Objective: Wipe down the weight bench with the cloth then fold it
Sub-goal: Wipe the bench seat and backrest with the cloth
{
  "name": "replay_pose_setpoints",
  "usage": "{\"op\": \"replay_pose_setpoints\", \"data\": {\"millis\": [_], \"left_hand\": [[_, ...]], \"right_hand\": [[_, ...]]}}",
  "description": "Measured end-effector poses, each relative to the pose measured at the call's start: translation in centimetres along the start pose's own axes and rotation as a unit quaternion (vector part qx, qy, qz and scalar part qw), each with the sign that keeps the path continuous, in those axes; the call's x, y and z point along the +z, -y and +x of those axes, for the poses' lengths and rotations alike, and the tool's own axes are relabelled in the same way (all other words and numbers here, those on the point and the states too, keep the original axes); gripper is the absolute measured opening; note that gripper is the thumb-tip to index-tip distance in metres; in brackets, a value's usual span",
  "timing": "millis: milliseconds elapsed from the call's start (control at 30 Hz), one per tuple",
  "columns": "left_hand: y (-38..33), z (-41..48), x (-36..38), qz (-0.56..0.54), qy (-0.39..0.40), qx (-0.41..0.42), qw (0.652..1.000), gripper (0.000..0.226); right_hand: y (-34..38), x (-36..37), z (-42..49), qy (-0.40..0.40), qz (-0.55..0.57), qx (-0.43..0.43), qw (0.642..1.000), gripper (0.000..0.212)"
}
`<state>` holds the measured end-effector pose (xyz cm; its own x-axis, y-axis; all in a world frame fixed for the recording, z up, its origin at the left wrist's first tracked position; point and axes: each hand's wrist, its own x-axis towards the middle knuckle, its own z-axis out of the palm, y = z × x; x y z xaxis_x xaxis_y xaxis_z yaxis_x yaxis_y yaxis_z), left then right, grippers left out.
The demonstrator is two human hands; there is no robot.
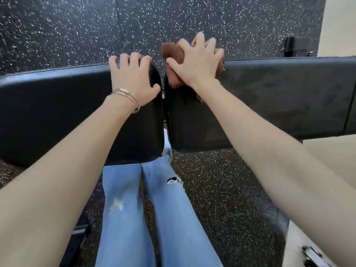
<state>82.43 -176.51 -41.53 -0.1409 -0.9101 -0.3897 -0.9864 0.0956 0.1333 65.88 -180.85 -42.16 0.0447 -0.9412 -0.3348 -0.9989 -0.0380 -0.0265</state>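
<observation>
The right hand [196, 64] lay spread over a bunched rust-brown terry cloth [173, 60], fingers splayed and palm pressing it down onto the far inner corner of the long black padded vinyl back pad [279, 97] of the weight bench. That flat press, rather than a pinch, looked suited to dragging the cloth across the surface as a wipe. The left hand [134, 78] held nothing of the task; its fingers curled over the far edge of the shorter black padded seat pad [57, 112], thumb hooked at the rounded corner, most likely bracing the body or steadying the bench while the other arm worked. Thin metal bangles [128, 98] circled that wrist.

The cloth sat right beside the narrow gap between the two pads, partly spilling past the far edge. Wiping seemed under way, with folding not yet begun.

Much of the cloth was covered by the hand and its outline was smeared by motion blur, so its size and folds could not be made out. The bench frame was hidden beneath the pads, and both pads ran off the picture edges. Below were light blue ripped jeans [134, 209] and the speckled black rubber floor [221, 189].
</observation>
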Motion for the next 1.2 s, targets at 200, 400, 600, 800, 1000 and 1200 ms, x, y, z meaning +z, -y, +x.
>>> {"op": "replay_pose_setpoints", "data": {"millis": [200, 400, 600, 800, 1000, 1200], "left_hand": [[0.1, 0.2, -0.6, -0.011, 0.026, -0.007, 1.0, 0.064], [0.0, 0.2, -0.8, -0.012, 0.036, -0.004, 0.999, 0.065], [-0.3, 0.0, -0.5, -0.012, 0.034, -0.011, 0.999, 0.063], [0.1, 0.0, -0.3, -0.017, 0.026, -0.005, 1.0, 0.062], [0.8, 0.5, -0.5, -0.003, 0.056, 0.021, 0.998, 0.067], [0.6, 0.3, -0.4, -0.002, 0.054, 0.028, 0.998, 0.068]], "right_hand": [[0.4, 0.6, -4.4, -0.024, -0.035, -0.047, 0.998, 0.042], [-2.1, 2.3, -9.1, -0.084, -0.005, -0.125, 0.989, 0.033], [-2.6, 3.6, -12.9, -0.106, 0.035, -0.046, 0.993, 0.028], [2.2, 1.4, -5.2, -0.057, 0.013, 0.032, 0.998, 0.031], [-1.5, 0.5, -3.1, -0.065, -0.013, -0.068, 0.995, 0.034], [-10.0, 0.1, -5.1, -0.053, 0.049, 0.237, 0.969, 0.04]]}}
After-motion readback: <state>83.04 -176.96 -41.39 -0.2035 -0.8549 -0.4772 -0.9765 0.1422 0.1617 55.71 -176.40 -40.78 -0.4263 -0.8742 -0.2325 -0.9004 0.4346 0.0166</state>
